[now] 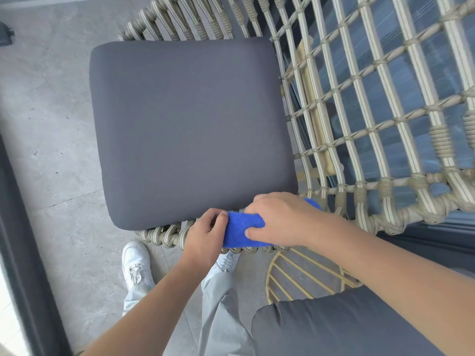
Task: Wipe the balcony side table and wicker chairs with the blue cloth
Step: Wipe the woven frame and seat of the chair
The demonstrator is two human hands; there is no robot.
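Observation:
A wicker chair point(359, 104) with a grey seat cushion point(190, 129) fills the middle of the head view. The blue cloth point(243, 228) lies bunched over the chair's woven front rim point(164, 236), just below the cushion's near edge. My right hand point(280, 219) grips the cloth from the right, thumb under it and fingers over the top. My left hand point(205, 233) pinches the cloth's left end between thumb and fingers. Part of the cloth is hidden under my right hand.
A yellow wire frame point(290, 278) stands low at the right, beside a second grey cushion point(347, 327). My legs and white shoes point(136, 263) are on the grey tiled floor point(51, 140). A dark door frame point(23, 253) runs along the left.

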